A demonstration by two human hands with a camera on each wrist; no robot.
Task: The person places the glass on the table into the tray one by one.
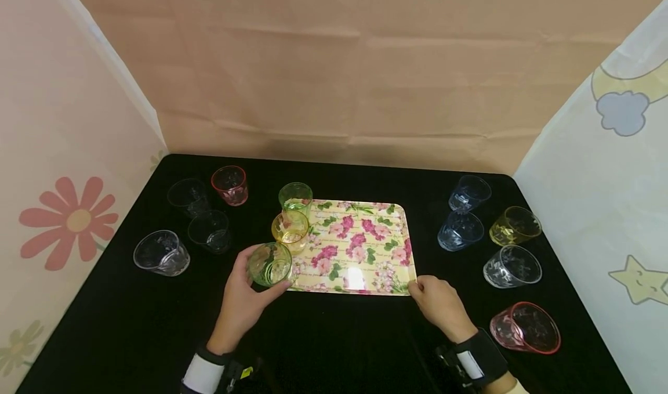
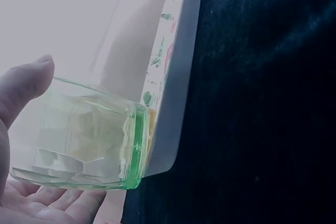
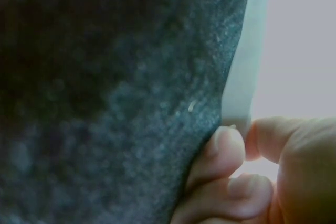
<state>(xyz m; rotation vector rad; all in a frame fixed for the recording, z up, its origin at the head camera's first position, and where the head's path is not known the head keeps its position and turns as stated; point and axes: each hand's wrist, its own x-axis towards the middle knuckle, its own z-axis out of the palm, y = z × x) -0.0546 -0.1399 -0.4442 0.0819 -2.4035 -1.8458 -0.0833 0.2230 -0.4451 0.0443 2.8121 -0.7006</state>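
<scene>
My left hand (image 1: 241, 307) holds a green-tinted clear glass (image 1: 269, 265) over the near left corner of a flowered tray (image 1: 360, 255). In the left wrist view, the thumb lies along one side of this glass and the fingers are under the other. Just behind it, along the tray's left edge, stand a yellow glass (image 1: 290, 231) and a second green glass (image 1: 296, 195). At the tray's near right corner, my right hand (image 1: 440, 306) pinches the rim between thumb and curled fingers, as the right wrist view also shows.
On the left of the black table (image 1: 334, 347) stand several clear glasses, one at the front (image 1: 163, 255), and a red-rimmed glass (image 1: 231, 186). To the right are two blue glasses, a yellow glass (image 1: 514, 227), a clear glass (image 1: 511, 267) and a red-rimmed glass (image 1: 524, 329).
</scene>
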